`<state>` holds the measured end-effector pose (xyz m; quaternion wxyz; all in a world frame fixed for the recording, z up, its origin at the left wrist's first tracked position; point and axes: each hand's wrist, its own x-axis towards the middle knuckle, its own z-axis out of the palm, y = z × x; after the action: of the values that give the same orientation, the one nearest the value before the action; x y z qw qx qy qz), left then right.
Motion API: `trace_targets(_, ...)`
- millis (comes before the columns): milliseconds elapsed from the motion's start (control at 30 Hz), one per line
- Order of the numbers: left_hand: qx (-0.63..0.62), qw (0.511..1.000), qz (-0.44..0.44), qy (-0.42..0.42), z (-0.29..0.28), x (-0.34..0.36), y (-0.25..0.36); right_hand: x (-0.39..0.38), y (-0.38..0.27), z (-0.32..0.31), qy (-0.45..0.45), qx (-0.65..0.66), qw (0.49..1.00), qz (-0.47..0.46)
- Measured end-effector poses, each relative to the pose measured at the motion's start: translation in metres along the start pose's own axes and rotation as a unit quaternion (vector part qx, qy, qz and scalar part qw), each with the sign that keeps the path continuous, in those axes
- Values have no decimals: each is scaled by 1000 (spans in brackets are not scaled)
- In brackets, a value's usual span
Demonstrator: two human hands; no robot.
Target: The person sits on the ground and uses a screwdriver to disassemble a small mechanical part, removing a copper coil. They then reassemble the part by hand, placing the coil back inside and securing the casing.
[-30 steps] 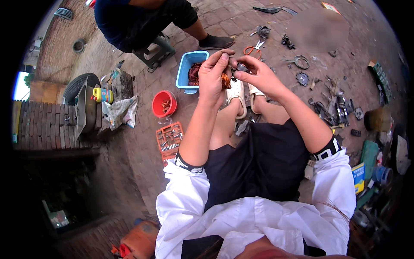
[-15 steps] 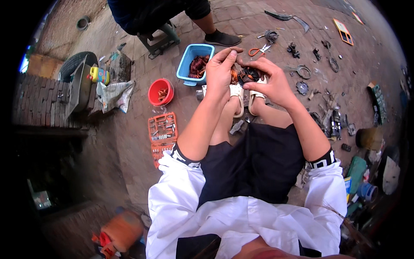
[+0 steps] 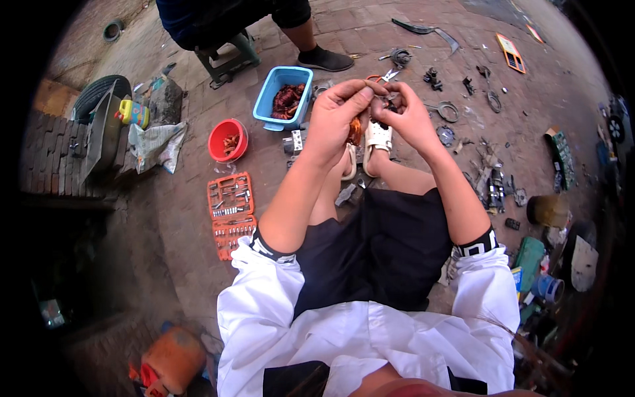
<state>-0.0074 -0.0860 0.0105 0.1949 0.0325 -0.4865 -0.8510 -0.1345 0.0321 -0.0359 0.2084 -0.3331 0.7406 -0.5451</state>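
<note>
My left hand point(image 3: 334, 122) is closed on a small part with orange copper windings point(image 3: 354, 129), its thumb and fingers pinched at the top. My right hand point(image 3: 407, 122) grips a dark piece point(image 3: 386, 106) at the same part, close against my left fingertips; much of it is hidden by fingers. Beyond my hands lie red-handled scissors point(image 3: 389, 75). A blue tub point(image 3: 264, 109) with dark reddish coiled material and a red bucket point(image 3: 217, 147) with small coppery pieces stand to the left. An open orange socket set point(image 3: 231, 195) lies below the bucket.
Another person's leg and shoe point(image 3: 325, 59) are by a stool point(image 3: 231, 56). Scattered metal parts point(image 3: 496, 188), a sickle-like blade point(image 3: 443, 40) and a green case point(image 3: 529, 264) lie at right. A tyre point(image 3: 99, 99), sack point(image 3: 159, 145) and orange container point(image 3: 172, 360) are at left.
My fingers have shifted around the held part, now covering more of the dark piece. Both hands have moved slightly left in the picture as the view shifted.
</note>
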Motion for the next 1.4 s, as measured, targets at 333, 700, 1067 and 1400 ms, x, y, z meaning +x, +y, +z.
trace_targets(333,-142,988,27,55,-23,7,-1,-5,-12,14,-82,65,994,20)
trace_targets(700,-112,971,23,209,-57,13,-1,-14,-26,3,-116,-27,983,-140)
trace_targets(1067,-88,971,56,215,-50,7,-5,-26,-33,26,-238,-172,918,-265)
trace_targets(1400,-150,981,113,-41,-39,-4,14,-2,-1,4,-5,-82,996,31)
